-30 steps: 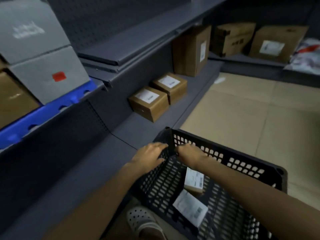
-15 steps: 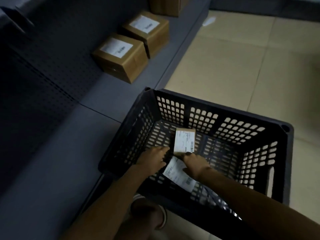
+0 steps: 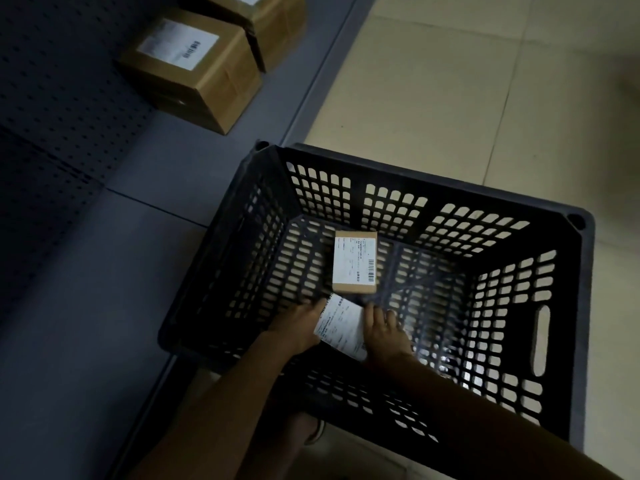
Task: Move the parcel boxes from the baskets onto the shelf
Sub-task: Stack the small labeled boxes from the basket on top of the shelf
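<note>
Near parcel [image 3: 341, 327]: lying low in the basket at lower centre of the frame, white label up, tilted.
Left hand [image 3: 298, 323]: pressing against the parcel's left edge, fingers together.
Right hand [image 3: 384, 332]: touching its right edge, fingers slightly spread; cannot tell whether the parcel is being lifted.
Far parcel [image 3: 355, 262]: resting on the basket floor just above the near one, label up.
Basket [image 3: 415, 174]: black, slotted, sitting on the tiled floor [image 3: 450, 81], its left side overlapping the shelf [image 3: 104, 271].
Shelf boxes: two brown ones [image 3: 194, 67], [image 3: 273, 19] sitting side by side at upper left.
</note>
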